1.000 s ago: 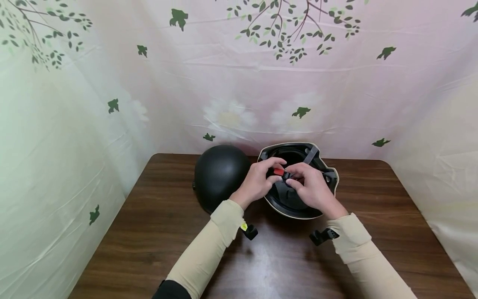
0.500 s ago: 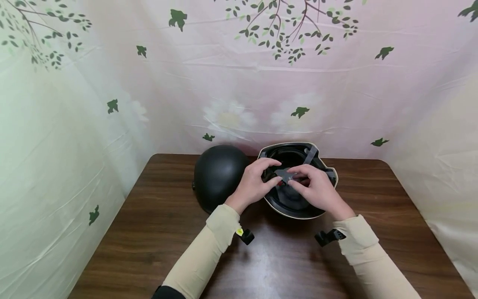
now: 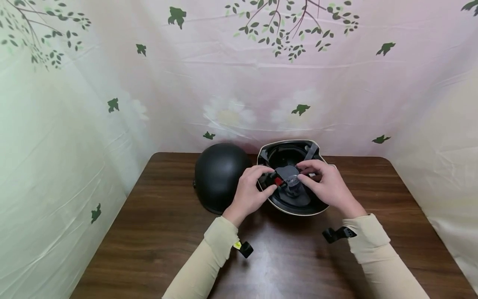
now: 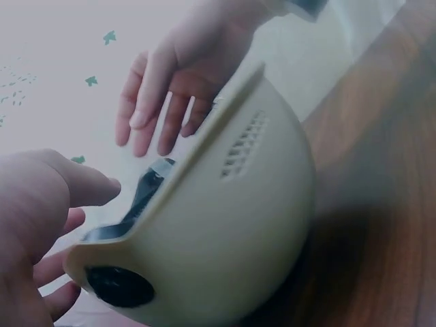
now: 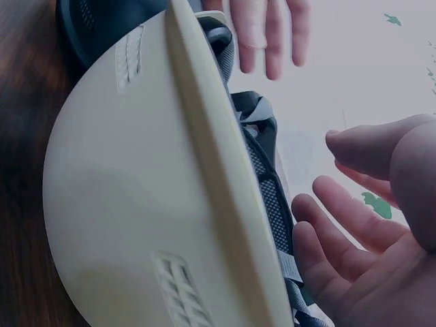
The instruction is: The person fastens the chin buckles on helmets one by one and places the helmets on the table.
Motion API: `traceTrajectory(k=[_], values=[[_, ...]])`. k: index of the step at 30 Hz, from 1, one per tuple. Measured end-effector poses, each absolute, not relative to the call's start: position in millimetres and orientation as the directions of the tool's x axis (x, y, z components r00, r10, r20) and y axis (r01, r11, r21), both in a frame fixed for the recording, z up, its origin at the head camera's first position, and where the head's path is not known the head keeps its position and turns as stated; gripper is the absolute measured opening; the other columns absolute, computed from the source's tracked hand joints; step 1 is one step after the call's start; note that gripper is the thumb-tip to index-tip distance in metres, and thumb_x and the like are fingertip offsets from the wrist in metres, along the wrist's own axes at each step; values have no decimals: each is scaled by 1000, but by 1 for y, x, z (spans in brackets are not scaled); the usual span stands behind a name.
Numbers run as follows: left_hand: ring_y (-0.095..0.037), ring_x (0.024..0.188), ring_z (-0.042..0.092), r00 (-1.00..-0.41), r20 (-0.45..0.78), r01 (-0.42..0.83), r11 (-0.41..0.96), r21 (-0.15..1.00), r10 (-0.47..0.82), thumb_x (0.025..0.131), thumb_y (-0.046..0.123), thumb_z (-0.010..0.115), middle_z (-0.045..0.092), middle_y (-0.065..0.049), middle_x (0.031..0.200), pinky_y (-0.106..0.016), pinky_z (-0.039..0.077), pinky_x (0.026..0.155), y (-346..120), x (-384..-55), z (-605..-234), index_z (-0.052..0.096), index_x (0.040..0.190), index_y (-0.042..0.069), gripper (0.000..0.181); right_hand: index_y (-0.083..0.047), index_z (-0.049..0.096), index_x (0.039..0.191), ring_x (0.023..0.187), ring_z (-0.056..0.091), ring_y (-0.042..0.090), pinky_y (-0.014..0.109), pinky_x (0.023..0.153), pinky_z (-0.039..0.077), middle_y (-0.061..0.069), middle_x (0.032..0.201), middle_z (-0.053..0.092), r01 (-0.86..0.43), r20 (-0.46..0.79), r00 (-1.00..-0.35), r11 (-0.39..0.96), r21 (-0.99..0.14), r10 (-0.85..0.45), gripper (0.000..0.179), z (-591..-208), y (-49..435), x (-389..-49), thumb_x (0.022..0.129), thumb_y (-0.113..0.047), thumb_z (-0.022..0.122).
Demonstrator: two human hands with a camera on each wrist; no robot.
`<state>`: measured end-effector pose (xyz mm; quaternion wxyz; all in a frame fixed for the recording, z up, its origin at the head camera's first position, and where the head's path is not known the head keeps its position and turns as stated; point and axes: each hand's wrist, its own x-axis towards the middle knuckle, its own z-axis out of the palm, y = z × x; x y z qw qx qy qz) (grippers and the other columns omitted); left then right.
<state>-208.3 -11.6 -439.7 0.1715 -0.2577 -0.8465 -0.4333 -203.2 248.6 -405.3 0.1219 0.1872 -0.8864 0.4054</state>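
A cream helmet (image 5: 136,184) lies upturned on the table, its black padded inside (image 3: 287,157) facing up. A chin-strap buckle with a red part (image 3: 278,181) and a clear cup-like piece (image 3: 292,180) lie over the opening. At the left side of the opening is my left hand (image 3: 249,189), thumb and fingers apart near the buckle. My right hand (image 3: 330,185) hovers over the right side, its fingers loosely bent and apart. Both wrist views show the fingers near the helmet's rim, with nothing gripped. A dark helmet (image 3: 220,176) stands dome up beside my left hand.
The brown wooden table (image 3: 149,232) ends at a patterned cloth (image 3: 168,83) hung behind it and along both sides. Small black cameras (image 3: 246,249) are strapped at my wrists. The two helmets stand close together near the back edge.
Both hands held the strap's red-and-black buckle together a second ago. They have let it go and moved apart, the right further right, the left slightly left; the buckle now lies lower in the opening.
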Motion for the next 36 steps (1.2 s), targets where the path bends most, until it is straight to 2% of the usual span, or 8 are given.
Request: traceTrajectory(k=[7, 12, 19, 22, 27, 29, 31, 36], values=[[-28, 125, 64, -839, 475, 540, 516, 665, 264, 93, 16, 88, 76, -5, 132, -46, 55, 111, -15, -202, -450, 75, 130, 13, 40, -5, 75, 131, 99, 62, -12, 5, 83, 51, 19, 120, 77, -410, 391, -903, 620, -668, -176, 31, -402, 261, -202, 100, -8, 79], [-27, 128, 65, -849, 466, 524, 506, 685, 249, 94, 16, 87, 77, -6, 131, -47, 55, 113, -15, -200, -453, 75, 130, 13, 38, -2, 77, 125, 93, 67, -6, 0, 82, 47, 20, 117, 75, -445, 516, -849, 673, -591, -108, 29, -405, 272, -205, 95, -1, 81], [-27, 128, 67, -842, 482, 534, 507, 677, 243, 94, 14, 87, 75, -7, 133, -49, 56, 112, -22, -200, -459, 74, 132, 12, 40, -2, 76, 128, 102, 52, -27, 0, 86, 43, 23, 126, 73, -380, 491, -871, 663, -644, -22, 29, -407, 289, -204, 99, -5, 77], [-25, 127, 68, -821, 520, 562, 502, 658, 237, 94, 15, 87, 73, -8, 133, -46, 57, 111, -23, -205, -469, 74, 131, 12, 39, -1, 73, 133, 108, 62, -11, -2, 87, 41, 25, 132, 72, -325, 419, -908, 668, -670, -21, 33, -410, 296, -204, 102, -11, 76], [-25, 125, 69, -825, 508, 558, 499, 663, 247, 94, 17, 87, 73, -7, 132, -45, 59, 109, -23, -205, -475, 74, 130, 12, 38, -3, 66, 144, 121, 71, 44, -4, 84, 39, 30, 143, 68, -247, 287, -957, 669, -701, -52, 42, -416, 306, -203, 107, -21, 72], [-27, 123, 70, -837, 486, 543, 489, 683, 252, 93, 15, 88, 73, -9, 132, -46, 60, 106, -23, -201, -470, 74, 130, 11, 39, -2, 64, 146, 123, 70, 49, -3, 83, 40, 31, 145, 66, -227, 260, -964, 656, -719, -49, 44, -417, 309, -201, 108, -22, 70], [-27, 122, 70, -837, 485, 544, 476, 691, 252, 94, 15, 88, 73, -9, 132, -46, 61, 105, -22, -202, -472, 74, 130, 11, 39, -3, 64, 146, 120, 72, 38, -3, 82, 42, 30, 145, 67, -212, 251, -967, 654, -726, -34, 43, -417, 312, -200, 109, -23, 69], [-21, 117, 70, -827, 504, 560, 451, 695, 250, 95, 20, 87, 72, -6, 133, -36, 62, 100, -20, -211, -487, 73, 132, 16, 40, -3, 67, 144, 100, 61, -13, -1, 79, 46, 30, 142, 68, -207, 269, -963, 648, -733, -4, 42, -416, 316, -198, 108, -24, 70]])
